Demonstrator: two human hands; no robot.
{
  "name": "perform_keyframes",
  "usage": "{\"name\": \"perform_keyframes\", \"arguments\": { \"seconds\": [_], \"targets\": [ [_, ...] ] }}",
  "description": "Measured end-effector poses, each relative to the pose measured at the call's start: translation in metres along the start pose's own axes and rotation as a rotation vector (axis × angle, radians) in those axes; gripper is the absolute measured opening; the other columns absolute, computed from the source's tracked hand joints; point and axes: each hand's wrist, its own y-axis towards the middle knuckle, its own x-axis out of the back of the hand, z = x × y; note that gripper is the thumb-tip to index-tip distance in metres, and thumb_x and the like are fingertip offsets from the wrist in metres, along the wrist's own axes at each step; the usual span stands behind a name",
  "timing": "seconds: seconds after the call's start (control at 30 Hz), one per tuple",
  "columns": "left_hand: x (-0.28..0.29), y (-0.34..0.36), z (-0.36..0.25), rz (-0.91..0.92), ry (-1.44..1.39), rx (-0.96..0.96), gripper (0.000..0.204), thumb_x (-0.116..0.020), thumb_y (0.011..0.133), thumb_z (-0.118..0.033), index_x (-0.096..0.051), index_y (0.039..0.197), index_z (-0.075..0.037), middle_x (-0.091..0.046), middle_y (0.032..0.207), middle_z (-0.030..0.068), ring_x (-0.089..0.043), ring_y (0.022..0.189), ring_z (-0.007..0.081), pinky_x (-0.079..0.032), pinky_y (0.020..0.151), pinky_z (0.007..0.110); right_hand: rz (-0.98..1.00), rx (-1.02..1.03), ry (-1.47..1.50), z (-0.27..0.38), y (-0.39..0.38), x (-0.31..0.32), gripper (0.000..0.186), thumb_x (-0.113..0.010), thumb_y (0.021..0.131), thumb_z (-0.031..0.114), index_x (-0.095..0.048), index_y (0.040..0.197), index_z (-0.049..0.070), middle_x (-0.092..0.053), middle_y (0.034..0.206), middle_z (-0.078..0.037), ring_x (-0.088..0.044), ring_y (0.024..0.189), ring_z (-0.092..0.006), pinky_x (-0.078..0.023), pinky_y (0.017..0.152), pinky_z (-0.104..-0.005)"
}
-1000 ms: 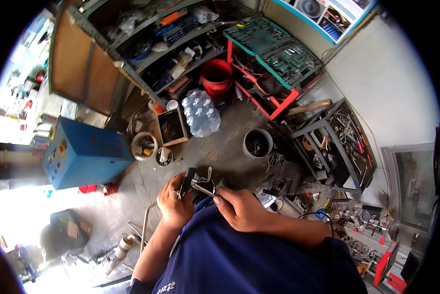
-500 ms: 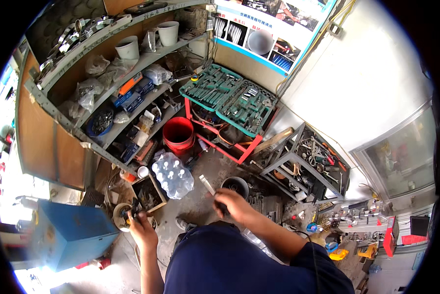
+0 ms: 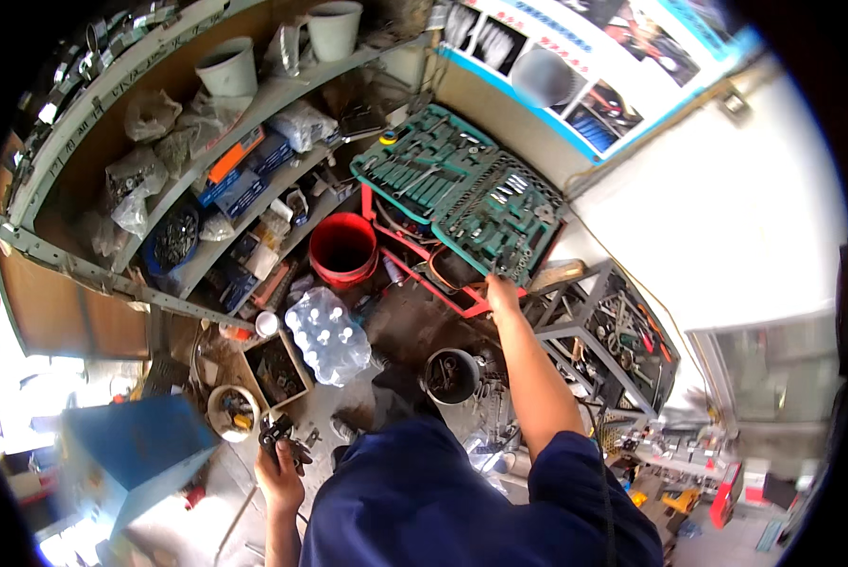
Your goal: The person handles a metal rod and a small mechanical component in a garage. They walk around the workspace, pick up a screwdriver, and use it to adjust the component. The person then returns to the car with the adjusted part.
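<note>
My left hand (image 3: 280, 480) is closed around a dark metal part (image 3: 274, 435) with short projecting pieces, held low at the left. What exactly the part is, I cannot make out. My right arm stretches forward, and my right hand (image 3: 502, 295) is at the near right corner of an open green tool case (image 3: 466, 227). Its fingers look drawn together, and whatever they hold is too small to see. Wrenches and rows of sockets lie in the case's moulded slots. A red stand (image 3: 414, 276) carries the case.
A red bucket (image 3: 341, 248) and wrapped bottles (image 3: 329, 338) stand left of the stand. Shelving (image 3: 192, 170) lines the left wall. A dark bucket (image 3: 450, 376) sits near my feet. At right is a metal rack (image 3: 580, 331) of tools; a blue box (image 3: 140, 454) is at left.
My right hand has moved forward from near my body to the tool case; the silver bar-shaped tool in it no longer shows. My left hand still holds the dark part. The view has shifted.
</note>
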Motion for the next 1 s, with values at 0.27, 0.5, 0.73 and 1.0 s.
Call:
{"name": "perform_keyframes", "arguments": {
  "seconds": [0.27, 0.5, 0.73, 1.0],
  "targets": [
    [-0.062, 0.055, -0.082, -0.003, 0.213, 0.078, 0.031, -0.058, 0.112, -0.027, -0.065, 0.106, 0.003, -0.072, 0.080, 0.0119, -0.069, 0.074, 0.0213, -0.054, 0.070, 0.040, -0.187, 0.250, -0.630, -0.018, 0.176, -0.026, 0.058, -0.068, 0.099, 0.041, -0.067, 0.133, -0.006, -0.072, 0.127, -0.029, -0.069, 0.119, -0.0458, -0.054, 0.102, -0.0541],
    [-0.085, 0.053, -0.095, -0.040, 0.141, 0.214, 0.029, -0.061, 0.110, -0.026, -0.060, 0.119, 0.002, -0.069, 0.079, 0.0182, -0.069, 0.072, 0.0329, -0.052, 0.070, 0.044, 0.141, 0.668, -0.616, 0.025, 0.108, -0.083, 0.041, -0.064, 0.104, 0.030, -0.063, 0.135, 0.003, -0.070, 0.122, -0.018, -0.071, 0.104, -0.0329, -0.057, 0.090, -0.0477],
    [-0.068, -0.005, -0.103, -0.130, -0.016, 0.314, 0.026, -0.064, 0.108, -0.025, -0.061, 0.115, 0.000, -0.068, 0.080, 0.0214, -0.067, 0.074, 0.0430, -0.052, 0.071, 0.049, 1.829, -0.010, -0.258, 0.176, -0.201, -0.160, 0.047, -0.048, 0.117, 0.043, -0.067, 0.135, 0.004, -0.076, 0.110, -0.006, -0.071, 0.087, -0.0098, -0.056, 0.080, -0.0253],
    [-0.024, -0.184, -0.077, -0.470, 0.349, 0.293, 0.026, -0.076, 0.095, -0.029, -0.068, 0.098, -0.004, -0.075, 0.085, 0.0192, -0.070, 0.083, 0.0431, -0.053, 0.085, 0.050, 2.467, 0.255, -0.834, 0.168, -0.441, -0.138, 0.028, -0.061, 0.112, 0.022, -0.064, 0.126, -0.002, -0.072, 0.104, -0.008, -0.066, 0.096, -0.0118, -0.056, 0.084, -0.0309]
  ]
}}
